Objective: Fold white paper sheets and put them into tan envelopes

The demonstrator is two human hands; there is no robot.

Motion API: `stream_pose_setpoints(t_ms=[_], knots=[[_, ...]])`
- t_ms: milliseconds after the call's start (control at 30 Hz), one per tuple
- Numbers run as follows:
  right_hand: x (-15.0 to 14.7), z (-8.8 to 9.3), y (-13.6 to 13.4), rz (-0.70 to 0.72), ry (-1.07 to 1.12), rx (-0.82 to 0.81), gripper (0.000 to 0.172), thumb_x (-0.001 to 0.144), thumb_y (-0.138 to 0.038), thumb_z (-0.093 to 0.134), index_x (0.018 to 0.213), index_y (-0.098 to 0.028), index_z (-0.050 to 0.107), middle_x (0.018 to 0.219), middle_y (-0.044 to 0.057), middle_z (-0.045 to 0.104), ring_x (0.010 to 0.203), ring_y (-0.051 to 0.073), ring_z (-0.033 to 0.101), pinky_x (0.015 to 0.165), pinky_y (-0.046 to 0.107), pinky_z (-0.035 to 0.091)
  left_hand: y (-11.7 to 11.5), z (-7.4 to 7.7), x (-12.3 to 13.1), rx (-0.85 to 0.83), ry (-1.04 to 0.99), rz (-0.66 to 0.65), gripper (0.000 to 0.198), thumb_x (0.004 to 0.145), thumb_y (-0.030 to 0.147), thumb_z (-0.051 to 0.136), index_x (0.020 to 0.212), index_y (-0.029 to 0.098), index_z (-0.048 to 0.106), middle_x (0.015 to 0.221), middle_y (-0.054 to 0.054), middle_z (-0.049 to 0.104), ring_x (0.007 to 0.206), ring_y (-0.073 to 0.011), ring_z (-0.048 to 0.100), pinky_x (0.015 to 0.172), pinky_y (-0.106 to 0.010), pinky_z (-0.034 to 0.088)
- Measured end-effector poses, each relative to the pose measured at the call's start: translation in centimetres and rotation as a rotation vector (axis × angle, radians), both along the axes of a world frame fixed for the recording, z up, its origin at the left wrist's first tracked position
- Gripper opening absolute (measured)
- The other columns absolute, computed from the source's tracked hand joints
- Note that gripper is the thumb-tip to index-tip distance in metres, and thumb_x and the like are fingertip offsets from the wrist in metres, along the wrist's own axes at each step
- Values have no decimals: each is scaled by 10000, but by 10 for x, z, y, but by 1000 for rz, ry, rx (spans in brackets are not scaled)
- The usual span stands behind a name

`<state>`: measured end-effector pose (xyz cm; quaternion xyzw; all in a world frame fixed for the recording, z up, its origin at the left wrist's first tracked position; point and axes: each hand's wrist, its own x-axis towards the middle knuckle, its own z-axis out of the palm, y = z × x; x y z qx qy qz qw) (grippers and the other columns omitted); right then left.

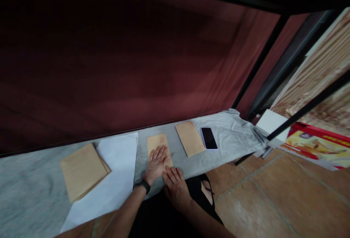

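Observation:
A brown paper envelope (156,140) lies flat on the grey cloth in front of me. My left hand (156,164), with a dark band at the wrist, rests palm down over its middle, fingers stretched out. At the envelope's near end, my right hand (177,187) lays its fingers on the paper's edge, close to the left fingertips. The hands cover the lower part of the envelope. Further right lie more brown envelopes (190,138), slightly fanned. A stack of brown envelopes (83,170) sits at the left, partly on large white paper sheets (115,172).
A phone (209,138) with a dark screen lies right of the envelopes. The narrow bench (229,132) is covered in grey cloth, against a dark red panel (153,66). Black metal bars (259,61), a white box (272,123) and a red-and-yellow carton (318,145) stand at the right above tiled floor.

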<state>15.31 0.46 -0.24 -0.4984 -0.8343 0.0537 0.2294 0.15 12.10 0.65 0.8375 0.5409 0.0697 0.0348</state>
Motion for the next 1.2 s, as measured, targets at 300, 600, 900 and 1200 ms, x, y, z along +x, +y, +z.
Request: stream_pose_setpoints(t_ms=[300,600,900,1200], knots=[[8,-4,6,31,33,49,450,993,-308,509,1428,-196,503,1446,82,553,1367,211,454,1171,422,350,-74,-14,-21,156,-15,-119,582,1022,412,293,1568,223,223,1590,-62,361,1479,-198,299,1208,-444,261],[22,11,14,84,77,-53,426,1031,-265,385,1442,-218,490,1436,49,567,1347,152,491,1168,367,353,-112,-14,-27,314,4,-172,771,926,521,476,1561,154,237,1586,-147,354,1466,-301,322,1143,-503,375],[16,15,64,128,-58,-122,441,1071,-331,288,1462,-225,463,1513,35,474,1409,142,411,1197,374,282,-113,-19,-22,330,8,-139,773,910,559,499,1530,134,317,1568,-177,378,1460,-318,330,1151,-511,362],[1,18,131,15,-116,-137,462,1057,-387,319,1482,-252,440,1526,14,450,1420,172,399,1193,370,274,-116,-13,-15,323,13,-66,722,918,522,506,1533,186,332,1565,-162,389,1448,-318,356,1145,-517,366]])
